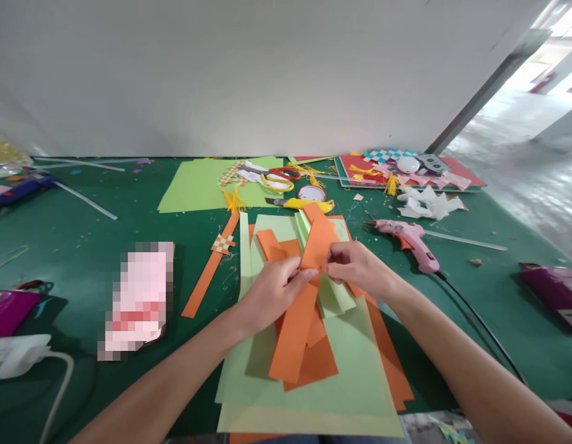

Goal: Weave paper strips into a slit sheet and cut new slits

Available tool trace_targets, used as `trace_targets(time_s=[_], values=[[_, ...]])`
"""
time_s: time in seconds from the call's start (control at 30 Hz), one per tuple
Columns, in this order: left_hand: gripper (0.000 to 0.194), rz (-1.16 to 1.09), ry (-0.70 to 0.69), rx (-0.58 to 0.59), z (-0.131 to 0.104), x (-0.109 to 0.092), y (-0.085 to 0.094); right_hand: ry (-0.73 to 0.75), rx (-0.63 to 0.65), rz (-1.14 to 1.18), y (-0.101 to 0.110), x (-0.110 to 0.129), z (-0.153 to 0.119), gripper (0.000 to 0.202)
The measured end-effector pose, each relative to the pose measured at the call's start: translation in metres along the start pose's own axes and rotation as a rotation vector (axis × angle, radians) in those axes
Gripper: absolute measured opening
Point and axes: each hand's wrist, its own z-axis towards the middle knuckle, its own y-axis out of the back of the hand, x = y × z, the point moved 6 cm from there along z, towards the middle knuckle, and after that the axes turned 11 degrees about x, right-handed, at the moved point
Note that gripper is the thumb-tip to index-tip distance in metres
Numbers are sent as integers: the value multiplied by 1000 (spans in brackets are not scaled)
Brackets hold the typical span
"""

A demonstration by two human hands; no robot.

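Speckled green table (82,240), flat oblong orange paper strip (301,314), left hand (273,290) pinching it, right hand (355,266) pinching its edge

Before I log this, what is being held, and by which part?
An orange strip, near its middle, by the left grip; what the right grip pinches can't be told.

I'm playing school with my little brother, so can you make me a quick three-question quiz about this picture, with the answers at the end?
1. What is the left hand holding?
A) scissors
B) orange paper strip
C) yellow tassel
2. True or false: the pink glue gun lies on the green table.
3. Fill in the color: the cutter knife has a ____ handle.

Key: 1. B; 2. True; 3. yellow
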Motion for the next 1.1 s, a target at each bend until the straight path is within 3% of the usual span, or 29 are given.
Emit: trace_targets(time_s=[0.3,0.7,0.9,1.1], values=[[38,-134,25,153,0,-3,-8,106,-78,32,29,7,-6,6],[39,-122,1,202,0,-5,-11,160,-262,204,63,2,-16,12],[39,-87,-11,175,1,-4,-11,120,-98,147,38,6,-10,30],[39,-107,-30,166,0,-6,-11,161,-94,130,26,7,-8,38]])
